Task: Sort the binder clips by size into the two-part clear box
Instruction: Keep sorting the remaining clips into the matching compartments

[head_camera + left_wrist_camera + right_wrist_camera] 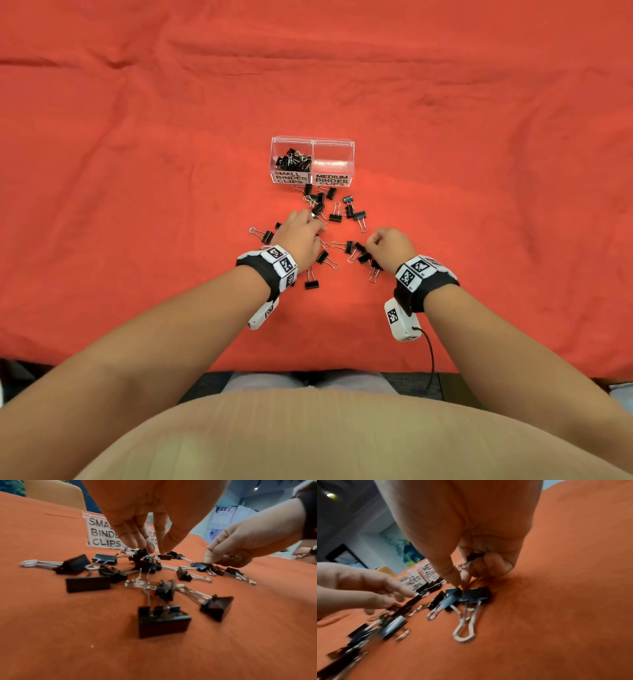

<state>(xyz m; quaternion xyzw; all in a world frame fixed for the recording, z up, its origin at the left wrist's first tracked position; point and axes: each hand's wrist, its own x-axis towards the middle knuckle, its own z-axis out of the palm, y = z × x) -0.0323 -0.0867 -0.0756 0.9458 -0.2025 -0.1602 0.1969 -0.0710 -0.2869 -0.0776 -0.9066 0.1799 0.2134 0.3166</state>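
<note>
The clear two-part box (349, 156) stands on the red cloth. Its left part, labelled small, holds several small black binder clips (293, 161); its right part, labelled medium, shows none. Several black clips (356, 216) lie scattered in front of the box. My left hand (157, 551) reaches down into the pile, thumb and forefinger pinching a small clip (165, 557). My right hand (459, 584) keeps a small clip (475, 555) tucked in its curled fingers, while its thumb and forefinger pinch at another clip (453, 592) beside a medium clip (476, 595).
Medium clips (161, 620) lie close to my left wrist, and one lies apart at the left (265, 235). The red cloth (137, 171) covers the whole table. A cable (432, 356) hangs from the right wrist camera over the near edge.
</note>
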